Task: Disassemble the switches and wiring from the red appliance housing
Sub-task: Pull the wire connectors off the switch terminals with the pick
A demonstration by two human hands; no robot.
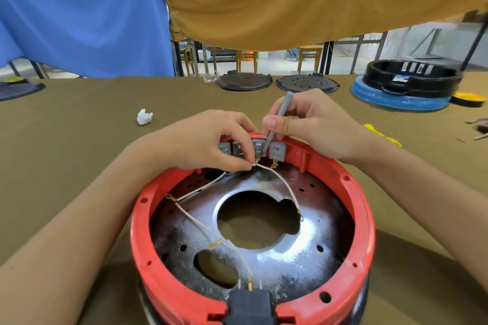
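While left hand (211, 140) pinches white wire (280, 182), right hand (311, 124) grips grey rod (277, 119), round red housing (148, 245).

A crumpled white scrap (144, 116) lies on the olive table (79, 124), black discs (243, 81) beyond.

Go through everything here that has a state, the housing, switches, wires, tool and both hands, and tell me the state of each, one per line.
Red housing: open side up, inside exposed.
Grey switches: seated in a row at the far rim.
White wire: plugged into a switch, other end loose.
Pinched wire: at a switch terminal.
Grey tool: tip down at the switches.
Black plug socket: in the near rim, one wire attached.
Left hand: pinching the wire end.
Right hand: gripping the tool.
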